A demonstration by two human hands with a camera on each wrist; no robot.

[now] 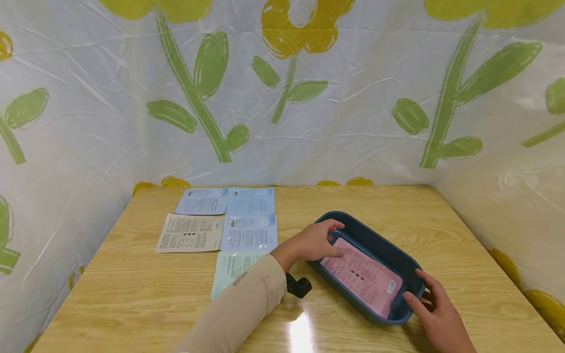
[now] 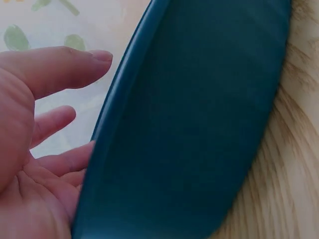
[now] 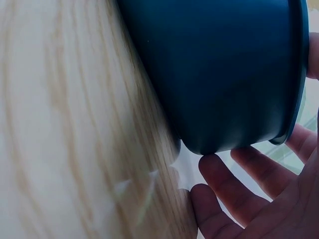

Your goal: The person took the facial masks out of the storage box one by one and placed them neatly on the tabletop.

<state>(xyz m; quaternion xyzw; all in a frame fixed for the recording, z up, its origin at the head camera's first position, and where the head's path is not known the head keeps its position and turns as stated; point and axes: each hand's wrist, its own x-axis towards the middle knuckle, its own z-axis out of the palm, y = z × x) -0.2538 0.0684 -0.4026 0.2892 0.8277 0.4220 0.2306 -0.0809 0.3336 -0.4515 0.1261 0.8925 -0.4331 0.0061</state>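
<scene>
A dark blue oblong basin (image 1: 381,247) stands at a slant on the right of the table. A flat pink printed packet (image 1: 359,279) lies inside it, its upper left corner near my left hand. My left hand (image 1: 314,241) is over the basin's left end, fingers loosely spread and thumb above the packet; in the left wrist view nothing is seen between the fingers. At the opposite end my right hand (image 1: 441,309) holds the basin, thumb over the rim. The right wrist view shows its fingertips (image 3: 214,167) against the outer wall.
Left of the basin lie several flat packets: light blue ones (image 1: 249,233), a beige one (image 1: 190,234) and a pale green one (image 1: 231,269) partly covered by my left sleeve (image 1: 247,304). A black device (image 1: 302,287) sits by the left wrist. Flower-printed sheeting (image 1: 353,122) surrounds the wooden table (image 1: 132,294).
</scene>
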